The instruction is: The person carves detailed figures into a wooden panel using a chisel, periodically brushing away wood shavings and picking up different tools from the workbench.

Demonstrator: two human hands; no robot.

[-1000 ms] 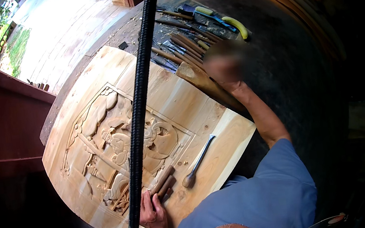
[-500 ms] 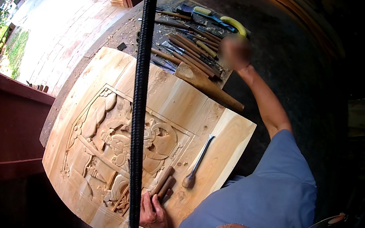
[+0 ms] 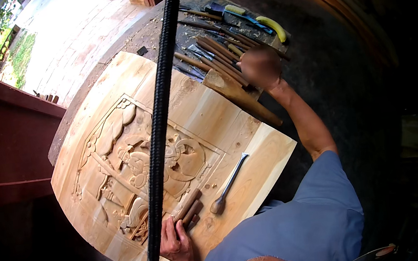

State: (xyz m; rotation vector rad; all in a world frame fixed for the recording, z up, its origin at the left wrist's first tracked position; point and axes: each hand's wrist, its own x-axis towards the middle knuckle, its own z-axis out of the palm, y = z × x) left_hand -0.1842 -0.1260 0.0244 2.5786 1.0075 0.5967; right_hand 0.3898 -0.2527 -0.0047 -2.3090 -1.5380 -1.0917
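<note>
A pale wooden panel (image 3: 255, 171) with relief carving in its middle lies in front of me. On its near part, my left hand (image 3: 176, 243) is closed around several wooden-handled chisels (image 3: 188, 205), their brown round handles pointing up and right. Beside them lies a tool with a dark shaft, a bulbous wooden end and a flared metal tip (image 3: 229, 184). My right hand (image 3: 261, 68) reaches over the right end of a pile of carving tools (image 3: 218, 54) past the panel. It is blurred, so its fingers and anything in them cannot be made out.
A thick wooden club (image 3: 241, 98) lies along the panel's far right edge. Behind the pile are a blue brush (image 3: 237, 12) and a yellow curved, banana-like thing (image 3: 273, 26). Wood chips litter the bench (image 3: 127, 42). A black cord (image 3: 162, 105) crosses the view.
My right hand has moved a little left and nearer, away from the yellow curved thing, over the tool handles. My left hand keeps its hold on the chisels.
</note>
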